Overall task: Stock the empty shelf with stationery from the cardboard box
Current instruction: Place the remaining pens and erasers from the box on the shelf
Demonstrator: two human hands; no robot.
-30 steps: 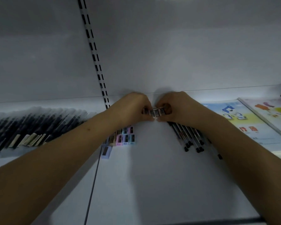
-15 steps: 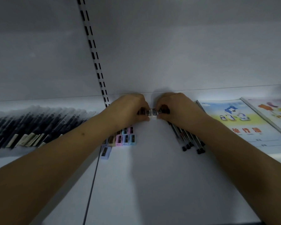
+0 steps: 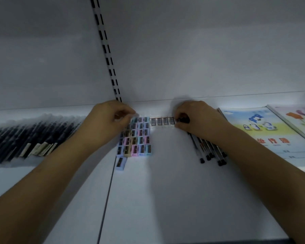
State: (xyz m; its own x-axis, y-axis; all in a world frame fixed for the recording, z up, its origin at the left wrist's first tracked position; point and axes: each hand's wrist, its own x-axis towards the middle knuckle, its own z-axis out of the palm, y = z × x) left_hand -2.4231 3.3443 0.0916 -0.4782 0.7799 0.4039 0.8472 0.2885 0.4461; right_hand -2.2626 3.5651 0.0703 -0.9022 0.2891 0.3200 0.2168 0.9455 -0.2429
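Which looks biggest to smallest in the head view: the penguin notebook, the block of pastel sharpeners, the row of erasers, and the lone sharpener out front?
1. Penguin notebook
2. Block of pastel sharpeners
3. Row of erasers
4. Lone sharpener

The erasers lie farther back, so the wide-angle view may understate them.

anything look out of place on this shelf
One pale blue sharpener lies alone and slightly askew in front of the neat block of pastel sharpeners, straddling the seam between shelf panels.
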